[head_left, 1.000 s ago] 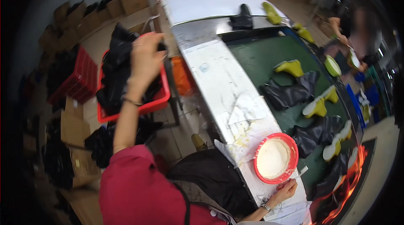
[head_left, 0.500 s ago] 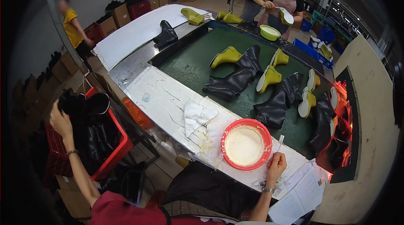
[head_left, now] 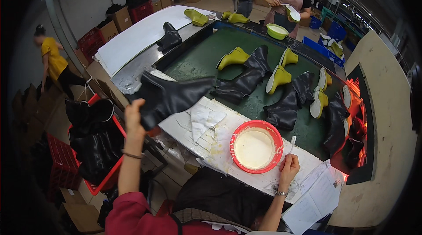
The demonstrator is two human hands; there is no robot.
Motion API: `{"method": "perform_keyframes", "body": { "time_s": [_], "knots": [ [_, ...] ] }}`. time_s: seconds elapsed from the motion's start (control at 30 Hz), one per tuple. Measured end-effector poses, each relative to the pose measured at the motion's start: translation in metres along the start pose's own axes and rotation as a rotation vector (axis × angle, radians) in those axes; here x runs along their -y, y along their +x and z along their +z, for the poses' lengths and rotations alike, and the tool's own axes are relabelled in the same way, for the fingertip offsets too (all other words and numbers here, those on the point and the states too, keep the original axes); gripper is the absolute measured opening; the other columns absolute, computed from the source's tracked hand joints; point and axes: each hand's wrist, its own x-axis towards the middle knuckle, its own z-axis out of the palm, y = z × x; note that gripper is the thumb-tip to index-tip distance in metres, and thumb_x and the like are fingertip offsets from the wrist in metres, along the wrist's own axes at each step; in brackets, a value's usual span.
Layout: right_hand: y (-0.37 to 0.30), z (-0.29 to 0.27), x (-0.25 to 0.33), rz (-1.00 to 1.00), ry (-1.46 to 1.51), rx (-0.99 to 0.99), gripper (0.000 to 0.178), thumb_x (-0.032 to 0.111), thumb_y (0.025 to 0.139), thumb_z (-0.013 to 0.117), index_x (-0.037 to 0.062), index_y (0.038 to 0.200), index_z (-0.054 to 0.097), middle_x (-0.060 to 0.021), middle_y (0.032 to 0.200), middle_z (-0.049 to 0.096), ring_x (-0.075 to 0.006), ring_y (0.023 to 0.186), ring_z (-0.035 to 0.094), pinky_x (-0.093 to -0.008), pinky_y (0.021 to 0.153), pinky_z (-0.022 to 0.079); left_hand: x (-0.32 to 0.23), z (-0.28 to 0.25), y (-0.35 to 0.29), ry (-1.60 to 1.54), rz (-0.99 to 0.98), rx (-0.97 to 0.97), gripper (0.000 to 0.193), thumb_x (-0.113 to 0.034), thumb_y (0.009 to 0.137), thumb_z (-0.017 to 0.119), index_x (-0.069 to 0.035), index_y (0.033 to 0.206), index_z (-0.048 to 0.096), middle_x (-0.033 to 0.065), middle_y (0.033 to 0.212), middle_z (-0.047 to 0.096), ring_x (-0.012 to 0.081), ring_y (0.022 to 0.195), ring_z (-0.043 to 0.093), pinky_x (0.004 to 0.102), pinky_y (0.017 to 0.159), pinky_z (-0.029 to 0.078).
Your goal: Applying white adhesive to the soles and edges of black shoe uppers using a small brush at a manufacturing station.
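My left hand [head_left: 133, 120] is closed on a black ankle boot [head_left: 173, 96], held sideways above the left part of the white work board [head_left: 176, 127]; its fingers are partly behind the boot. In my right hand [head_left: 289, 169], closed at the board's right part, is a thin white stick [head_left: 292, 140] pointing up; its lower end is hidden. Just left of that hand stands a red bowl [head_left: 234, 152] of creamy white paste. A crumpled white cloth [head_left: 205, 118] lies between the bowl and the boot.
Black boots [head_left: 281, 114] and yellow-green lasts [head_left: 278, 79] lie on the green conveyor [head_left: 193, 57], which runs toward a glowing heater [head_left: 358, 116]. At my left, a red crate [head_left: 107, 175] holds black boots. Papers [head_left: 312, 195] lie at right. A co-worker [head_left: 288, 2] stands across.
My left hand has come from the red crate toward the board, bringing a black boot. My right hand has hardly moved. The person in yellow has moved left and bends lower.
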Motion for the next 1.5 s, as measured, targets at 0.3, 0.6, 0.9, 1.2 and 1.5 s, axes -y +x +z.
{"method": "perform_keyframes", "body": {
  "time_s": [0.3, 0.6, 0.9, 1.2, 1.5],
  "knots": [
    [-0.003, 0.005, 0.012, 0.04, -0.057, -0.053, 0.025, 0.024, 0.107, 0.055, 0.0033, 0.096, 0.063, 0.0051, 0.063, 0.049, -0.0024, 0.049, 0.038, -0.0208, 0.043, 0.029, 0.111, 0.018, -0.013, 1.213, 0.759, 0.192, 0.096, -0.022, 0.085, 0.079, 0.0, 0.159, 0.021, 0.0342, 0.151, 0.035, 0.0498, 0.141, 0.031, 0.0595, 0.118, 0.021],
    [0.003, 0.038, 0.114, -0.289, -0.739, 0.218, 0.012, 0.012, 0.092, 0.069, 0.0056, 0.098, 0.076, -0.0058, 0.088, 0.064, -0.0226, 0.073, 0.062, -0.0319, 0.064, 0.05, 0.101, 0.098, 0.04, 1.535, 0.608, 1.012, 0.134, -0.051, 0.066, 0.086, -0.018, 0.165, 0.002, 0.0269, 0.147, 0.047, 0.0448, 0.135, 0.046, 0.0696, 0.112, 0.028],
    [0.002, 0.042, 0.119, -0.586, -1.207, 0.379, 0.014, 0.014, 0.084, 0.074, 0.0099, 0.097, 0.077, -0.0057, 0.087, 0.067, -0.0253, 0.079, 0.068, -0.0373, 0.066, 0.053, 0.078, 0.121, 0.04, 1.011, 0.65, 0.917, 0.078, -0.018, 0.078, 0.068, -0.002, 0.149, 0.044, 0.0232, 0.109, 0.072, 0.0362, 0.098, 0.071, 0.0404, 0.09, 0.055],
    [-0.006, 0.022, 0.139, -0.361, -0.638, 0.271, 0.016, 0.014, 0.084, 0.08, 0.0064, 0.098, 0.079, -0.0053, 0.08, 0.065, -0.0165, 0.066, 0.061, -0.0282, 0.056, 0.045, -0.002, 0.139, -0.064, 0.891, -0.225, 1.244, 0.03, -0.015, 0.088, 0.075, 0.006, 0.108, 0.072, 0.0064, 0.091, 0.075, 0.0113, 0.081, 0.067, 0.028, 0.075, 0.055],
    [0.014, 0.059, 0.149, -0.673, -0.534, 0.417, 0.014, 0.017, 0.082, 0.082, 0.0151, 0.096, 0.081, 0.0022, 0.088, 0.067, -0.0115, 0.086, 0.06, -0.0312, 0.085, 0.035, -0.016, 0.16, -0.103, 0.839, -0.196, 1.356, 0.024, -0.012, 0.087, 0.076, 0.006, 0.103, 0.074, 0.0046, 0.084, 0.074, 0.0092, 0.078, 0.066, 0.0257, 0.071, 0.054]
  ]
}}
